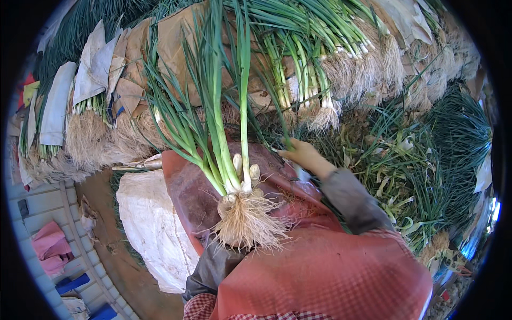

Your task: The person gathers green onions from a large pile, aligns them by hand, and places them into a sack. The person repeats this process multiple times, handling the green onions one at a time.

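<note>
My left hand (225, 205) is mostly hidden behind the roots and stems of a bunch of green onions (229, 176). Its fingertips show around the white stem bases, closed on the bunch. The long leaves point away from me, and the pale, tangled roots hang towards my lap. To the right, my right hand (303, 155) is beside the red apron's edge, with its fingers closed on a green onion leaf (286, 134). A thin white stem end lies by those fingertips. A few loose green onions (306, 80) lie beyond, roots towards me.
Bundled green onions (340, 36) with thick roots line the far side, some wrapped in brown and pale sheets (91, 66). A heap of stripped leaves (394, 172) lies at right. A white sack (150, 216) rests left of the red apron (320, 264). Pink cloth (52, 246) lies on the tiled floor.
</note>
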Demonstrator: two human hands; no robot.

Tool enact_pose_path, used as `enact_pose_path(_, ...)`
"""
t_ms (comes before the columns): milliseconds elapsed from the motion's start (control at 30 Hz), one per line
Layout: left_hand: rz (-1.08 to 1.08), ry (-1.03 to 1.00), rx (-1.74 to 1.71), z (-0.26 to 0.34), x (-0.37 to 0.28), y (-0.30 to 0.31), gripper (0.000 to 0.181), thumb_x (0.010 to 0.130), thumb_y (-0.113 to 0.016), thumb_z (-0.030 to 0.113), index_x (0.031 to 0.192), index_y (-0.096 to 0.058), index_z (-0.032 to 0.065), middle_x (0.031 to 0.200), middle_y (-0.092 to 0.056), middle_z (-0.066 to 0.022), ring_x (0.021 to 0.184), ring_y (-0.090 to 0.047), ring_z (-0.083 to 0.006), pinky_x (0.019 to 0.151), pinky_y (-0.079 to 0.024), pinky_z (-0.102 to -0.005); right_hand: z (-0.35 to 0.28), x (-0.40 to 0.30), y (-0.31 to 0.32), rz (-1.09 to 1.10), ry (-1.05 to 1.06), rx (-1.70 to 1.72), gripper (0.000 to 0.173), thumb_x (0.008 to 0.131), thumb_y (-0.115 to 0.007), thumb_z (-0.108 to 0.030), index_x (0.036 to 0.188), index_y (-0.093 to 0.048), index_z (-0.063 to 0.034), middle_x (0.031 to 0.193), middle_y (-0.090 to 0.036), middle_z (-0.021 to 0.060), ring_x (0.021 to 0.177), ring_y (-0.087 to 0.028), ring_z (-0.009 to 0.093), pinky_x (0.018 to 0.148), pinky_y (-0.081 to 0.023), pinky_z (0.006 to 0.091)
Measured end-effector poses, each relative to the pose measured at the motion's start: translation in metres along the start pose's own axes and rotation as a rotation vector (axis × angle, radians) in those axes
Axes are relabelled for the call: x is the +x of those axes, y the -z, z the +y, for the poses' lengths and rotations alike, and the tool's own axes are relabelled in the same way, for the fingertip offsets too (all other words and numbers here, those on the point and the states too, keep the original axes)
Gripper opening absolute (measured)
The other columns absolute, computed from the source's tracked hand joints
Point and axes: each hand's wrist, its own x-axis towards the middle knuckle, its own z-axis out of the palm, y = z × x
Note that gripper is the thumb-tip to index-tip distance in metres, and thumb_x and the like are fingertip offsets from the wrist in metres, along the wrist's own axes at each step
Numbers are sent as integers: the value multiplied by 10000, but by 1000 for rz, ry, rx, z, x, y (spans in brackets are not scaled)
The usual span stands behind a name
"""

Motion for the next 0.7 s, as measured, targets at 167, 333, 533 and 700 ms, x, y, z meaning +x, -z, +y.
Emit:
enact_pose_path(167,133,124,131,15,-8,-4,461,776,-601,88,1219,-499,9,1294,-497,-183,1060,-506,-293,896,-431,-449,-10,86,-63,-88,28,-202,432,839,-653,-424,1038,-661,-41,945,-685,134,803,-653,264,729,-495,401)
enact_pose_path(333,258,192,271,8,-5,-3,469,761,-606,85,1208,-499,-9,1251,-533,-195,1219,-458,-346,1033,-364,-507,-77,2,55,-239,-30,589,307,905,-594,-348,968,-676,-59,636,-541,-15,573,-513,91,513,-413,241)
enact_pose_path(533,335,156,606,-30,34,3,455,806,-582,79,1243,-507,-21,1208,-589,-143,1167,-531,-270,998,-429,-391,-88,-42,101,-367,111,1103,370,965,-489,-334,1029,-646,-5,550,-515,-40,390,-380,18,365,-288,167)
enact_pose_path(700,440,290,534,-32,26,14,349,841,-561,84,1162,-547,-52,1003,-635,-110,908,-624,-205,854,-508,-339,-119,-60,87,-177,80,759,383,913,-569,-386,943,-664,-16,635,-562,-12,462,-466,59,445,-364,199)
